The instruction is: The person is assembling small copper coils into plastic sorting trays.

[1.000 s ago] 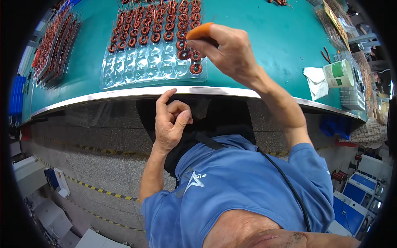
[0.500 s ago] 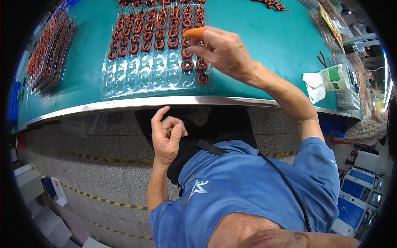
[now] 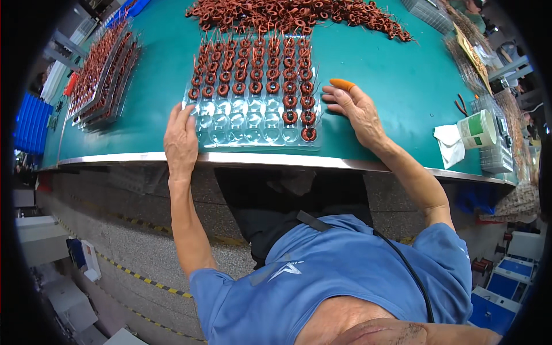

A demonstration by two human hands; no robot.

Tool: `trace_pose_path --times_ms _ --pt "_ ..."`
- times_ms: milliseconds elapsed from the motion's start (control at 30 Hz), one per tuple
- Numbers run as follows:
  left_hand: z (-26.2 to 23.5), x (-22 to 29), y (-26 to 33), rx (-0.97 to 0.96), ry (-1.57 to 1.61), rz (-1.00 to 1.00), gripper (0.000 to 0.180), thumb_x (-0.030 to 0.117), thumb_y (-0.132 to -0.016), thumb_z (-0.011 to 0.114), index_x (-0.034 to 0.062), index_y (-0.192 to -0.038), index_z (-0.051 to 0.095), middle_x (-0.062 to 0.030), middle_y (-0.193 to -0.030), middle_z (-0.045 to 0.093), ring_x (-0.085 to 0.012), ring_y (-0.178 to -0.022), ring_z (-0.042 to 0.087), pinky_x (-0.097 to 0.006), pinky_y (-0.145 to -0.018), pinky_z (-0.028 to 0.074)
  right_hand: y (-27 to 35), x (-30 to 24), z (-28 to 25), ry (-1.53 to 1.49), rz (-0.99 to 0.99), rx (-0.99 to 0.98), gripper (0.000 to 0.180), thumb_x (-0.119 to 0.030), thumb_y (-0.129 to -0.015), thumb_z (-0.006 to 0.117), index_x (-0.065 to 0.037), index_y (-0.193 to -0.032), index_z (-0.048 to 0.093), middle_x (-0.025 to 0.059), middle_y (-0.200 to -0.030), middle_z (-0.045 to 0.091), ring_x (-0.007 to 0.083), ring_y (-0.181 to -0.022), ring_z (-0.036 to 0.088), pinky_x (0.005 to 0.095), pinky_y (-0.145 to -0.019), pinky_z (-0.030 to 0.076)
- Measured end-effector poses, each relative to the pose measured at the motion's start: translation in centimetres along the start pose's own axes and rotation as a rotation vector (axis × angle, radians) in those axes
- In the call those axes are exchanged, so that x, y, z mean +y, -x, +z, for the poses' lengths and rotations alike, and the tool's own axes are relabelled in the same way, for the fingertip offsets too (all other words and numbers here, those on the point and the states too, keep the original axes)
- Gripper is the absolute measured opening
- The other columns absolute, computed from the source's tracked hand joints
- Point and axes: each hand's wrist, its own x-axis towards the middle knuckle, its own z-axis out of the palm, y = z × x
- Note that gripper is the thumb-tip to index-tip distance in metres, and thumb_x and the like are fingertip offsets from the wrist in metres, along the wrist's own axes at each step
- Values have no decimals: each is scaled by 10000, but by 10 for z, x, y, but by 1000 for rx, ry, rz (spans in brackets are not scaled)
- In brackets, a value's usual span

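A clear plastic blister tray point(image 3: 237, 122) lies on the table, its far pockets filled with rows of copper-wound ring coils point(image 3: 256, 87). The near pockets are bare except in the two right columns, where coils reach closer to me. At the tray's left edge is my left hand point(image 3: 180, 138), fingers stretched forward, fingertips against the rim. Off the right edge hovers my right hand point(image 3: 363, 118), fingers loosely spread and holding nothing. One of its fingers wears an orange finger cot point(image 3: 342, 84).
A large heap of loose coils point(image 3: 299, 16) spreads behind the tray. To the left stand stacked filled trays point(image 3: 106, 77). On the right are a white-and-green tub point(image 3: 477, 129), a white cloth point(image 3: 448, 145), pliers point(image 3: 461, 105) and stacked clear trays point(image 3: 495, 152). The table's metal edge point(image 3: 276, 159) runs nearby.
My left hand has come up from below the table edge to the tray's left rim. My right hand has moved from above the coils to the tray's right side. The view has shifted.
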Motion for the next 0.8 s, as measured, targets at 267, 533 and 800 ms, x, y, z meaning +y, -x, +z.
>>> trace_pose_path --times_ms 267,533,800 --pt "-4 4 6 -2 89 -90 306 -29 -912 423 25 -1117 644 -173 -1316 548 -327 -1222 520 -390 -1025 412 10 -15 12 -317 130 -27 660 -333 -953 536 124 -1368 302 281 -1391 400 329 -1324 404 440 -1106 342" --pt "-4 12 10 33 207 -184 302 -68 -901 421 1 -1094 642 -134 -1290 583 -248 -1220 534 -338 -1032 405 22 -10 6 -417 107 -112 657 -301 -942 557 116 -1381 304 275 -1421 367 320 -1349 370 435 -1119 327" --pt "10 -8 12 123 323 -270 292 -75 -914 406 -30 -1082 640 -118 -1269 595 -202 -1181 545 -316 -1031 388 -3 22 -2 -315 75 -249 697 -247 -945 575 120 -1422 225 265 -1457 339 285 -1364 350 346 -1132 295"
